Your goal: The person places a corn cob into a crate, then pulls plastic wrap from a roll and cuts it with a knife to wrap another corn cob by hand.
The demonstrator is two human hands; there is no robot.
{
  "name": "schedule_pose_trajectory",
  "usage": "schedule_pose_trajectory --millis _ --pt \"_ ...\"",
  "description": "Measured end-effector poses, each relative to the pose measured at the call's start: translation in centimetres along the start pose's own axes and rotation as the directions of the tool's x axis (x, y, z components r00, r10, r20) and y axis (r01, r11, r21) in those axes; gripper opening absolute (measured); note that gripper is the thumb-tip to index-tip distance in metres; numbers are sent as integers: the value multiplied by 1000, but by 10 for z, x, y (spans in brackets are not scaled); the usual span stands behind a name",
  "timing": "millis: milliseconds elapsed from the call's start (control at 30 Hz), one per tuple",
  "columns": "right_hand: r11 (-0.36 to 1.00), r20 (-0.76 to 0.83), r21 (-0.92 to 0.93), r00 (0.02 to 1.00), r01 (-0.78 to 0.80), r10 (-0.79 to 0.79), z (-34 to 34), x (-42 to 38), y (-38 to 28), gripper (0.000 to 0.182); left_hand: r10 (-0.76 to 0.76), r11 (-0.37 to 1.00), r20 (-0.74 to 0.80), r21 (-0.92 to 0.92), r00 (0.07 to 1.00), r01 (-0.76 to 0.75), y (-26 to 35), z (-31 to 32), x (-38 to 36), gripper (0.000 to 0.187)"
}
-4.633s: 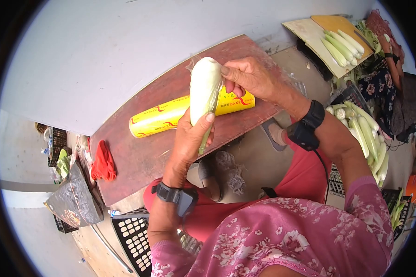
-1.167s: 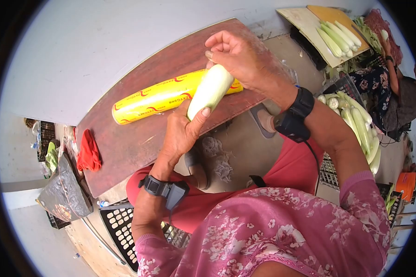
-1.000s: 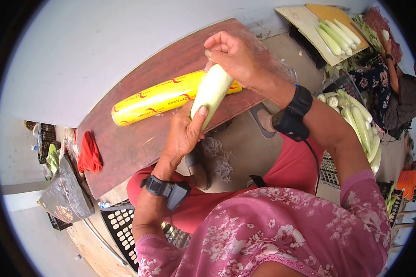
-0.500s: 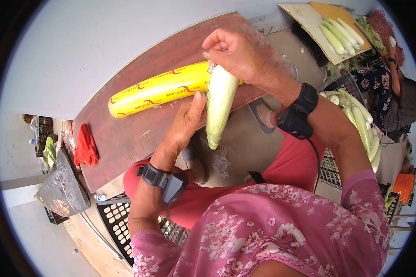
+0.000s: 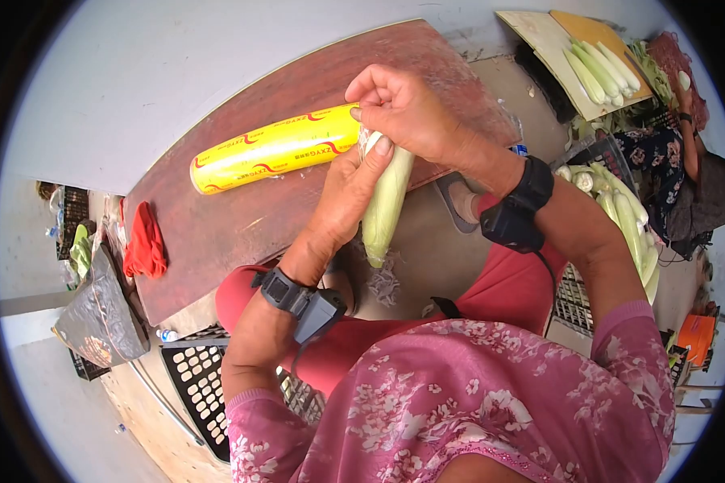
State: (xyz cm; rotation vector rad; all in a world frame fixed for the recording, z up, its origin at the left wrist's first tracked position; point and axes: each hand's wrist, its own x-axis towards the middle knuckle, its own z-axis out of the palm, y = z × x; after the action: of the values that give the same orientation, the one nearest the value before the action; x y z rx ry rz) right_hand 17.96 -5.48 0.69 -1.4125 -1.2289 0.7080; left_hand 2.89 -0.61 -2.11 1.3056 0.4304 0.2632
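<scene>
A pale green corn cob in its husk (image 5: 387, 208) hangs tip-down over the table's near edge. My left hand (image 5: 352, 191) grips its upper part, thumb lying across the front. At the top end my right hand (image 5: 401, 113) pinches clear film with thumb and forefinger. Just left of the cob, a yellow roll of film with red print (image 5: 274, 151) lies on the reddish-brown table (image 5: 209, 233). The fingers of my left hand are partly hidden behind the cob.
A red cloth (image 5: 145, 243) lies at the table's left end. Black crates (image 5: 197, 386) stand at lower left. Right, a board (image 5: 540, 48) bears several cobs; more cobs (image 5: 622, 211) fill a crate beside another person (image 5: 675, 169).
My left hand has moved up and right onto the cob's upper part, its thumb now near my right fingertips. The cob has shifted slightly down.
</scene>
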Motion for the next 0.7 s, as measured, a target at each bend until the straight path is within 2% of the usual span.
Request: schedule_pose_trajectory --millis 133,233,367,467,567,667,700 --pt "998 36 67 999 -22 19 0 -1 -1 22 -52 998 -31 27 998 53 5 0 -3 54" --pt "990 79 135 996 -40 30 -1 -1 -4 25 -108 991 -28 -82 994 106 0 -3 0 49" --pt "951 134 301 991 -67 27 -1 1 0 26 -97 995 9 -1 995 97 6 -3 -4 47" --pt "937 160 322 983 -137 89 -10 3 -8 26 -104 992 28 70 994 102 7 -3 -6 47" --pt "928 183 346 980 -137 76 -17 4 -10 24 -107 990 15 97 994 105 3 -2 -7 45" --pt "954 163 232 974 -192 157 -24 5 -15 23 -79 991 0 104 997 78 2 -2 -7 40" --pt "960 211 186 963 -209 168 -28 5 -17 23 -47 991 -17 121 999 48 2 -1 -7 39"
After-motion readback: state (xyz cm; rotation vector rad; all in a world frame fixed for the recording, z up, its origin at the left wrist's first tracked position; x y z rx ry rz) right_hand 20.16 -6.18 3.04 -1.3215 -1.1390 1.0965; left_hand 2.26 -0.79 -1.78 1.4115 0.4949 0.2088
